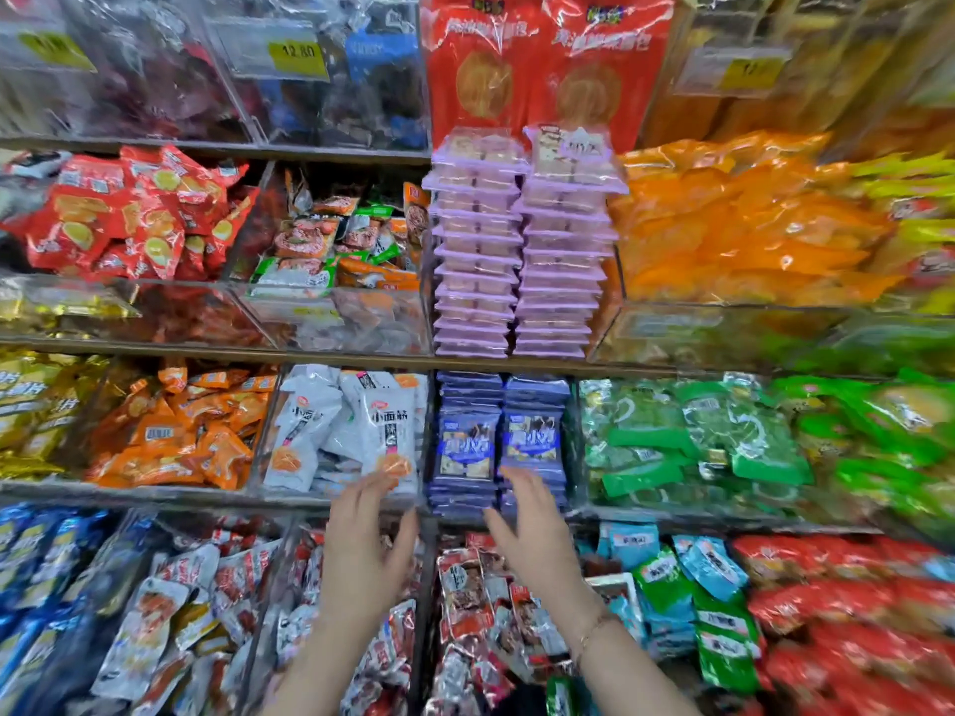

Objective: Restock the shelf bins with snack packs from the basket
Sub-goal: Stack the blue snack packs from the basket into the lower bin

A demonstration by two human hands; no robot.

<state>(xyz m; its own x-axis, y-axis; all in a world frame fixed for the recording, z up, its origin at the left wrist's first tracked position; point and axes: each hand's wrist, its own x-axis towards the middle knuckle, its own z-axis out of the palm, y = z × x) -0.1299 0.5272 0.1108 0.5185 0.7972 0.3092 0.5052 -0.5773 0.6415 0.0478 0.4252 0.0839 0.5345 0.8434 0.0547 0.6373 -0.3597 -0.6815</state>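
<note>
Both hands are hovering in front of the middle shelf, palms turned inward toward each other and set apart, fingers straight and spread, neither one holding anything. The left hand [364,540] is sitting below the white packs [356,431], its fingertips overlapping the bottom of one pack; cannot tell if they are touching it. The right hand [532,529] is sitting at the foot of the dark blue packs [496,441], fingertips overlapping the lower front of the right-hand stack; contact is also unclear because of blur. A thin bracelet [594,630] is showing on the right wrist.

The dark blue packs are standing in two neat side-by-side stacks in a narrow centre bin, one pack propped upright at the front of each stack. The white packs are lying loose in the bin just left of it, and orange packs [181,436] are filling the bin further left. Green packs [692,441] are piled in the bin on the right.

On the shelf above, lilac trays [522,250] are rising in two tall stacks directly over the dark blue packs, with red packs [129,214] at far left and orange bags [739,224] at right. Big red bags [548,59] are standing behind the lilac trays on top. A yellow price tag [298,56] is hanging on a clear top bin.

Below the hands, silver packs [486,602] are heaped in the lower bins, with light blue packs [708,565] to their right.
</note>
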